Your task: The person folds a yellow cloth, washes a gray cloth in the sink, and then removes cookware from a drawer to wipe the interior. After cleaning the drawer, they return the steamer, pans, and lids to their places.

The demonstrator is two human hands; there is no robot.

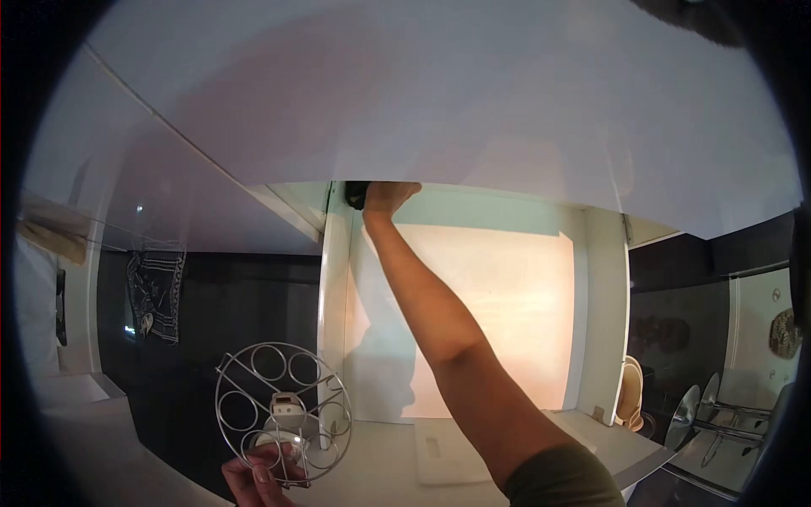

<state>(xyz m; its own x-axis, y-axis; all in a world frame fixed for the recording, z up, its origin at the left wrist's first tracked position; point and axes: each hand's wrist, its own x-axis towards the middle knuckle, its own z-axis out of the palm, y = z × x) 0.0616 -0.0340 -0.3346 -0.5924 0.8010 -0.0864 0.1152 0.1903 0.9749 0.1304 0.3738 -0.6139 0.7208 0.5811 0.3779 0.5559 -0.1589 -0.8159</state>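
Note:
At the lower left, my left hand (pixel 263 478) has its fingers closed on the edge of a round wire rack (pixel 284 414) made of metal rings. A small white device (pixel 288 411) shows behind the rings. My right arm reaches up across an open white drawer (pixel 473 321). At the drawer's far left corner, my right hand (pixel 392 198) is beside a black object (pixel 356 194), partly hidden under the white surface above. Whether its fingers hold that object is hidden.
A white board (pixel 452 456) lies below the drawer. A patterned cloth (pixel 155 294) lies on the dark floor at the left. Chrome-legged furniture (pixel 718 422) and a round beige container (pixel 630 393) stand at the right.

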